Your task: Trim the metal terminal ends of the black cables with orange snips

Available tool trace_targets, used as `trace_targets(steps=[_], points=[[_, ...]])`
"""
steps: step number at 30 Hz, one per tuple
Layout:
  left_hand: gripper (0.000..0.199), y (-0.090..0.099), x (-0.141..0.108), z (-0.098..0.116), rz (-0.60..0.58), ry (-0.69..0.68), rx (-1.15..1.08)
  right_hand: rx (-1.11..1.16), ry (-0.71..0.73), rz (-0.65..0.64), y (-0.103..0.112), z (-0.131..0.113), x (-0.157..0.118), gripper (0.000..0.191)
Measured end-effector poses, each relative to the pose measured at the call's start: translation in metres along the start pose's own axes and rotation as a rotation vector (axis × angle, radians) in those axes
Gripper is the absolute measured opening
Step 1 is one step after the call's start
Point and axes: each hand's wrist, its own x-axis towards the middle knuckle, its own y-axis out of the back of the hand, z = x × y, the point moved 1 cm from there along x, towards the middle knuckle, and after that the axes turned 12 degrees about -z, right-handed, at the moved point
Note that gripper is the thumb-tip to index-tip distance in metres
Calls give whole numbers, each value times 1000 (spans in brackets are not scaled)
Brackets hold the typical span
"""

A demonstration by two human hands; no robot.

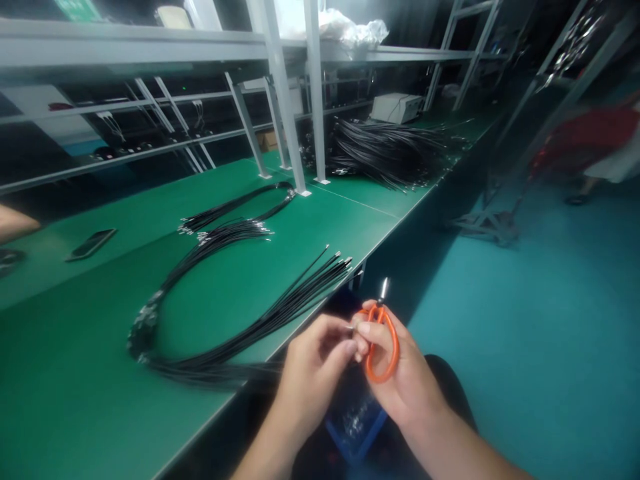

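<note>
Orange-handled scissors [383, 343] rest in my right hand [400, 367], whose fingers are curled round them; the short metal blades point up and away. My left hand [317, 357] is closed in a pinch on a small metal cable end, right beside my right fingertips. A bundle of black cables [215, 365] curves over the green table [210, 293] and runs toward my left hand. Its loose ends with metal tips lie by the table's front edge. How the pinched end joins the bundle is hidden.
Another black cable bundle [235, 200] lies behind, near the shelf posts. A large cable pile [390, 150] and a pale box [396, 108] stand farther back. A phone [91, 245] lies at left, near another person's arm [17, 225]. Below my hands is a blue bin [356, 443].
</note>
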Motion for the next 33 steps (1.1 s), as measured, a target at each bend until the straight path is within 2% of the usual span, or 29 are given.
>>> trace_targets(steps=[3, 5, 9, 16, 21, 26, 33], points=[[7, -5, 2, -5, 100, 6, -157, -4, -15, -8, 0, 1, -1, 22], [9, -6, 3, -8, 121, 14, -192, -61, -13, -15, 0, 0, 0, 20], [11, -4, 4, -8, 91, 28, -215, -218, 56, -17, -1, -5, 2, 25], [14, -2, 3, -6, 91, 51, -268, -314, 88, -38, -1, 0, 1, 27], [16, 1, 3, -8, 94, 67, -286, -664, 243, 64, 8, -5, -6, 26], [15, 0, 3, -3, 73, 79, -292, -1004, 360, -17, 9, -7, -9, 29], [14, -3, 2, -2, 85, 52, -305, -1159, 526, 68, 18, 3, -11, 39]])
